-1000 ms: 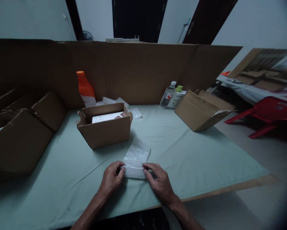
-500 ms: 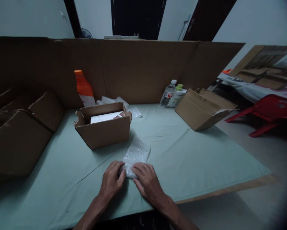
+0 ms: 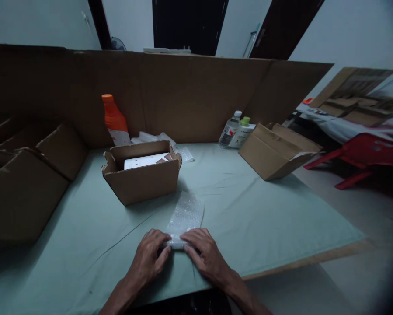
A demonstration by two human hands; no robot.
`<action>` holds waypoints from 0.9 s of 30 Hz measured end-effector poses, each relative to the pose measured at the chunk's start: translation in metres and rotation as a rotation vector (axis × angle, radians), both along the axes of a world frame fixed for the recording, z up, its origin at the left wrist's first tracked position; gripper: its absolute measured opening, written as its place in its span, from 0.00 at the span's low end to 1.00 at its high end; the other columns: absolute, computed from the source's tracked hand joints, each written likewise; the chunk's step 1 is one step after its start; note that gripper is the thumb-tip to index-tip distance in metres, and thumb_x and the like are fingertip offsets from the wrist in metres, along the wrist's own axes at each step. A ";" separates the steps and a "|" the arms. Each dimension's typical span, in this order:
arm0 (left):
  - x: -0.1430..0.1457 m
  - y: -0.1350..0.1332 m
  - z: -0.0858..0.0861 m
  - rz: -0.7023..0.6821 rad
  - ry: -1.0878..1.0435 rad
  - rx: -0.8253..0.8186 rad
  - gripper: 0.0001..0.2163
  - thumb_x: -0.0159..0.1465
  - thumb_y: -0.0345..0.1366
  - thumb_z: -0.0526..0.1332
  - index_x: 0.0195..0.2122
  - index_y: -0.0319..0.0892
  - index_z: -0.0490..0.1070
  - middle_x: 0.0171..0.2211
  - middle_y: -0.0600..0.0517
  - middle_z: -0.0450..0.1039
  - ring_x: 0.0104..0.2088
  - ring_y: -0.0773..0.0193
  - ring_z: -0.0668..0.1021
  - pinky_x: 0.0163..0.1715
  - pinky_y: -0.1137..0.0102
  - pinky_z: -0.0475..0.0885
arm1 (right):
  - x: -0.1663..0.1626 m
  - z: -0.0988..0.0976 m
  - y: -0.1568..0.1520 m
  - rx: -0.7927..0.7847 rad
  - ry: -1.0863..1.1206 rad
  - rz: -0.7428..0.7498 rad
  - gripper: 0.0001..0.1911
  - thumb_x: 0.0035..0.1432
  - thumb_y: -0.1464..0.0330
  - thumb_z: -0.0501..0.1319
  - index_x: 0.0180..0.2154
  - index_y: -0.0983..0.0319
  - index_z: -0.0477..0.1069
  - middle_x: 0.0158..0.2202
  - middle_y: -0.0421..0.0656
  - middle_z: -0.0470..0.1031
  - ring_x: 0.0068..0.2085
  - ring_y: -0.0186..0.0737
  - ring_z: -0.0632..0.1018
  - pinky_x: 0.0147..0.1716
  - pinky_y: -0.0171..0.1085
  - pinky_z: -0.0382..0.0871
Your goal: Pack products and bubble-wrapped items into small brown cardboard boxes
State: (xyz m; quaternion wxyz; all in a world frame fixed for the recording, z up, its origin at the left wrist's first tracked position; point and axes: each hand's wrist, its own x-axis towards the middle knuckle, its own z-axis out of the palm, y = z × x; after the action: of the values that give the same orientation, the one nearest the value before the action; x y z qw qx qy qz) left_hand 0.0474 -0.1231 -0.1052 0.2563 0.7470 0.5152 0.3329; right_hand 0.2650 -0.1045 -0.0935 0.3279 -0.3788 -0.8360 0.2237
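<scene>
A strip of clear bubble wrap (image 3: pixel 185 215) lies on the pale green table cloth (image 3: pixel 248 218) near the front edge. My left hand (image 3: pixel 147 260) and my right hand (image 3: pixel 204 256) sit side by side on its near end, fingers curled and pinching the rolled-up edge. What is inside the roll is hidden under my fingers. Just beyond the wrap stands an open cardboard box (image 3: pixel 142 177) with a white flat item inside.
An orange bottle (image 3: pixel 115 119) stands at the back by the cardboard wall (image 3: pixel 189 96). A water bottle (image 3: pixel 229 129) and a green-capped bottle (image 3: pixel 242 131) stand beside a tipped cardboard box (image 3: pixel 276 151). Flattened boxes (image 3: pixel 26 183) lie left. A red chair (image 3: pixel 363 155) is right.
My hands have drawn together on the near end of the bubble wrap and shifted slightly toward me. The exposed strip looks shorter as the end is rolled.
</scene>
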 end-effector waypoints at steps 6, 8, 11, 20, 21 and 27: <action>0.000 -0.003 0.001 0.001 0.029 -0.056 0.08 0.67 0.37 0.56 0.39 0.44 0.75 0.33 0.49 0.77 0.36 0.57 0.76 0.38 0.63 0.70 | 0.000 -0.002 0.005 -0.035 0.014 -0.009 0.11 0.66 0.71 0.57 0.47 0.58 0.74 0.41 0.45 0.82 0.43 0.45 0.79 0.44 0.45 0.71; 0.001 -0.002 0.001 0.005 0.050 -0.077 0.09 0.67 0.38 0.56 0.38 0.44 0.74 0.34 0.49 0.77 0.36 0.57 0.76 0.39 0.63 0.69 | -0.001 -0.003 0.005 -0.025 0.020 -0.015 0.11 0.66 0.71 0.57 0.48 0.58 0.74 0.42 0.45 0.81 0.43 0.45 0.79 0.44 0.46 0.71; 0.002 0.001 0.003 0.010 0.084 -0.114 0.10 0.67 0.39 0.55 0.38 0.43 0.74 0.34 0.48 0.77 0.36 0.56 0.76 0.40 0.62 0.68 | -0.002 -0.006 0.005 0.047 0.017 -0.053 0.11 0.66 0.72 0.57 0.48 0.58 0.73 0.43 0.46 0.81 0.44 0.45 0.79 0.44 0.46 0.71; 0.010 0.012 0.013 0.054 0.238 -0.259 0.13 0.67 0.42 0.51 0.32 0.42 0.71 0.30 0.48 0.75 0.34 0.57 0.75 0.40 0.64 0.66 | 0.001 -0.016 0.005 0.216 -0.019 -0.147 0.14 0.67 0.72 0.57 0.52 0.58 0.71 0.48 0.48 0.79 0.48 0.46 0.78 0.45 0.46 0.72; 0.011 0.014 0.013 0.059 0.245 -0.267 0.13 0.67 0.42 0.51 0.32 0.42 0.71 0.30 0.49 0.75 0.34 0.57 0.75 0.39 0.64 0.66 | 0.001 -0.018 0.005 0.223 -0.018 -0.157 0.14 0.67 0.72 0.57 0.52 0.58 0.71 0.49 0.48 0.78 0.49 0.46 0.78 0.46 0.46 0.72; 0.014 0.020 0.013 0.094 0.290 -0.293 0.13 0.65 0.43 0.51 0.30 0.43 0.70 0.27 0.49 0.74 0.32 0.57 0.75 0.37 0.65 0.64 | -0.002 -0.021 0.007 0.201 -0.034 -0.117 0.16 0.66 0.74 0.55 0.54 0.59 0.69 0.48 0.48 0.79 0.48 0.46 0.78 0.45 0.46 0.72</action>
State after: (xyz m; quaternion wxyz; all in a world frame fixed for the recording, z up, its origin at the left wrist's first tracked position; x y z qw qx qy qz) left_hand 0.0609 -0.1033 -0.0918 0.2696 0.7170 0.6238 0.1553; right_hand 0.2631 -0.0977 -0.1144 0.3626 -0.3961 -0.8360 0.1128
